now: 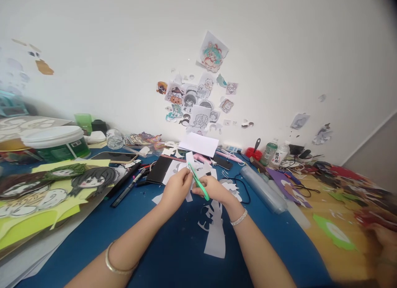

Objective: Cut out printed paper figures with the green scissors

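My right hand (208,188) is closed round the handles of green scissors (201,187), whose blades point up and to the left. Beside it, my left hand (179,184) pinches a piece of white paper (190,158) that reaches up past the blades. The blades lie close against this paper, and my fingers hide part of it. Below my hands, white paper scraps (215,234) with cut edges lie on the blue mat (173,255). Behind them are more white cut pieces and a dark notebook (159,170).
On the left are yellow sheets with cartoon cutouts (89,181), pens (127,188) and a white-lidded tub (56,135). A clear plastic roll (263,189) lies at right. Pictures (213,52) are stuck on the wall. Another person's hand (384,238) is at the far right edge.
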Tool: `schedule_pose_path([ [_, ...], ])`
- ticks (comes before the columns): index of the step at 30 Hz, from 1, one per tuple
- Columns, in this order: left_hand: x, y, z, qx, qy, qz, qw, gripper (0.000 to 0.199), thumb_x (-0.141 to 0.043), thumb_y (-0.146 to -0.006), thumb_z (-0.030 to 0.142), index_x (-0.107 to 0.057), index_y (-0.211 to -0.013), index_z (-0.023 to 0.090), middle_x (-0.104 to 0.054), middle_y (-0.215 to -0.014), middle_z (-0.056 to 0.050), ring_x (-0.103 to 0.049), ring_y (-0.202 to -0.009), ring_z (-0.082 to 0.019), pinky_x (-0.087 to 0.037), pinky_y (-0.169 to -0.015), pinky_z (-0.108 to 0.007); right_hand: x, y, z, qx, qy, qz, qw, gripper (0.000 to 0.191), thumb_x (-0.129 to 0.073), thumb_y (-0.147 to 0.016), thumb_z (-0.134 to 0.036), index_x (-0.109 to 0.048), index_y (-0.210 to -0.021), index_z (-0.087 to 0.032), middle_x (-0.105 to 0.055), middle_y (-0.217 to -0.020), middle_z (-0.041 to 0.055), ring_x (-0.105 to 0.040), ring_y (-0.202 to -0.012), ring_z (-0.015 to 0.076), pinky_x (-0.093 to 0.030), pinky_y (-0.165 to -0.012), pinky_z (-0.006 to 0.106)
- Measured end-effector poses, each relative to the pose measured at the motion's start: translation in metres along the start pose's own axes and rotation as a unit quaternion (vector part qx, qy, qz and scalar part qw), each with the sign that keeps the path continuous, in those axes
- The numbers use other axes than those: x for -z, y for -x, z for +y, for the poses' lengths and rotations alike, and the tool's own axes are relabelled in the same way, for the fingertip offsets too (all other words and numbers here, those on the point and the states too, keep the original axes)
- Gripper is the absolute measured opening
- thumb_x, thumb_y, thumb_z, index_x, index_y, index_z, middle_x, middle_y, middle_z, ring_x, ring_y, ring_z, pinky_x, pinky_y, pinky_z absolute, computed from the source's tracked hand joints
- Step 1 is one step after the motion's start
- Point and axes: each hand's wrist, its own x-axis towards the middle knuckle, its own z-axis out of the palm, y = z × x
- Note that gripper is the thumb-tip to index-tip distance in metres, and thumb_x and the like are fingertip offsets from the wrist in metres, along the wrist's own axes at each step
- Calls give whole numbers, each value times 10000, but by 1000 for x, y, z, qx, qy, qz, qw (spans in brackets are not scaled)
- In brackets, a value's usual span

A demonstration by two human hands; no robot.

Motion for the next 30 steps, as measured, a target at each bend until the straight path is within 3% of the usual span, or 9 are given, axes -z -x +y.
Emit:
schedule_pose_path([
  [5, 2, -4, -6, -6, 28, 9, 1000, 186, -362, -794, 312, -410, -646, 211, -409, -552, 49, -407, -544, -126, -303, -531, -224, 1, 2, -5, -12, -16, -33, 999, 375, -612, -684, -498, -553, -656, -129, -497, -545, -15, -431, -500, 94, -364, -492, 217],
  [11, 9, -4, -5, -26, -39, 18, 999, 185, -336, -811, 294, -414, -664, 214, -398, -535, 48, -392, -523, -130, -267, -508, -230, 8, 9, -7, -28, 1, -84, 996, 396, -587, -707, -527, -580, -742, -133, -526, -587, -16, -479, -542, 102, -388, -548, 219],
  [15, 12, -4, -3, -15, -35, 27, 999, 195, -333, -811, 300, -392, -646, 215, -389, -521, 49, -393, -514, -128, -262, -499, -223, 17, 12, -6, -25, 40, -170, 984, 383, -544, -754, -502, -618, -849, -138, -568, -595, -14, -511, -567, 109, -404, -585, 219],
  [19, 18, -6, -1, 0, -50, 36, 998, 181, -341, -801, 281, -362, -633, 219, -371, -507, 50, -381, -500, -128, -240, -494, -227, 27, 15, -3, 7, 9, -242, 970, 391, -531, -762, -483, -636, -832, -113, -557, -577, -9, -510, -542, 108, -415, -553, 220],
  [22, 23, -7, 0, 9, -89, 10, 996, 177, -354, -787, 269, -345, -616, 220, -360, -494, 51, -362, -479, -130, -216, -487, -238, 35, 18, 1, 15, -29, -294, 955, 387, -574, -729, -467, -633, -848, -103, -545, -569, -12, -503, -526, 106, -418, -533, 223],
  [26, 22, -10, -2, -24, -63, -57, 996, 196, -349, -785, 271, -342, -596, 217, -381, -502, 47, -374, -493, -131, -228, -489, -237, 40, 20, 10, 16, -113, -256, 960, 395, -551, -745, -467, -617, -833, -88, -526, -556, -13, -452, -479, 83, -375, -464, 204],
  [30, 18, -11, -3, -48, 2, -99, 994, 200, -346, -776, 283, -371, -592, 211, -401, -510, 47, -396, -511, -129, -264, -498, -234, 40, 17, 15, -19, -113, -234, 965, 336, -548, -769, -414, -613, -786, -85, -523, -535, -16, -409, -450, 64, -336, -442, 192],
])
